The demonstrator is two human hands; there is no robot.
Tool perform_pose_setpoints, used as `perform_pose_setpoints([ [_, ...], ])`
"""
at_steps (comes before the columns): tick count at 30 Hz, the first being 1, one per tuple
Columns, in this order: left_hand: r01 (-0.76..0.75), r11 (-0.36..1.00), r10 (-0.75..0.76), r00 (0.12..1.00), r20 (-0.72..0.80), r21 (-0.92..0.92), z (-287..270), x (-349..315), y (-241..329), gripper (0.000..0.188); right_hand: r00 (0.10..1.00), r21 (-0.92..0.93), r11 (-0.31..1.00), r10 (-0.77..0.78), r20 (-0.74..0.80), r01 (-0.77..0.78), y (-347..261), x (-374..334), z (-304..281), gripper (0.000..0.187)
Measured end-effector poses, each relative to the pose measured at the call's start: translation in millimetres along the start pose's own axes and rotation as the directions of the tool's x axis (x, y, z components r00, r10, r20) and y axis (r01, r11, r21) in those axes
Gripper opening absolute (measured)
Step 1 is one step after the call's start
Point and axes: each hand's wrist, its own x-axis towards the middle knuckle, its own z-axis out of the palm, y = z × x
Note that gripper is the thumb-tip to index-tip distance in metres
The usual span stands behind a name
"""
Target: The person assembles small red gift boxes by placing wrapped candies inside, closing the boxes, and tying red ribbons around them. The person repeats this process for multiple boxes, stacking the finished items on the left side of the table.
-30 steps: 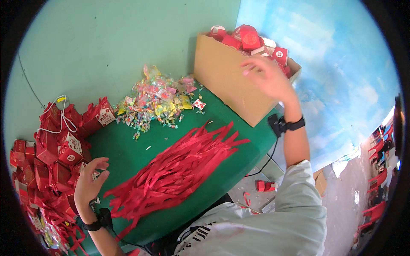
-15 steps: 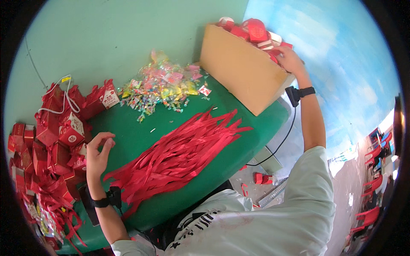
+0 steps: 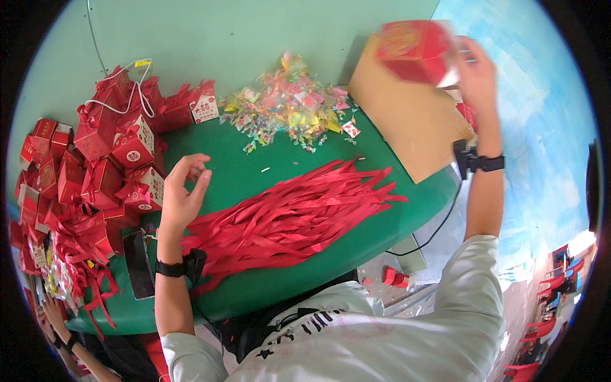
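At the upper right, my right hand (image 3: 476,73) grips a red gift box (image 3: 414,52), held up in front of the cardboard carton (image 3: 407,121). The box is blurred by motion. My left hand (image 3: 186,191) hovers over the table's left part with nothing in it, fingers curled but apart. To its right lies a long heap of cut red ribbons (image 3: 299,216). Left of it, red gift boxes (image 3: 95,184) tied with ribbon are piled up. A heap of wrapped candies (image 3: 296,105) sits at the back, between the pile and the carton.
A dark phone (image 3: 139,264) lies near my left forearm on the green table (image 3: 254,302). A white cable (image 3: 121,109) runs over the piled boxes. Another person's hands (image 3: 57,318) show at the lower left. Red pieces (image 3: 394,276) lie on the floor.
My right hand has lifted a red gift box out of the carton and moved up with it. The view has shifted; another person's hands now show at the lower left.
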Motion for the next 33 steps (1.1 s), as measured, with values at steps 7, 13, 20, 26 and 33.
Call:
perform_pose_setpoints([
  [7,-0.098,0.990,0.101,0.995,-0.027,0.103,10,-2,12,0.050,0.802,0.330,0.910,-0.385,0.457,0.249,-128,-122,172,0.021],
  [13,-0.360,0.862,0.342,0.933,0.116,0.357,15,-2,14,0.039,0.743,0.516,0.841,-0.449,0.496,0.164,-180,-174,249,0.019],
  [20,-0.066,0.918,0.066,0.998,0.014,0.391,20,-4,-9,0.013,0.721,0.632,0.774,-0.422,0.550,-0.028,-157,-193,290,0.016],
  [26,-0.035,0.889,0.050,0.999,-0.021,0.458,30,-7,-20,0.010,0.693,0.675,0.697,-0.364,0.622,-0.240,-151,-215,297,0.020],
  [33,0.139,0.907,-0.113,0.990,-0.089,0.398,36,-7,-27,0.013,0.727,0.735,0.525,-0.282,0.626,-0.429,-148,-236,310,0.027],
])
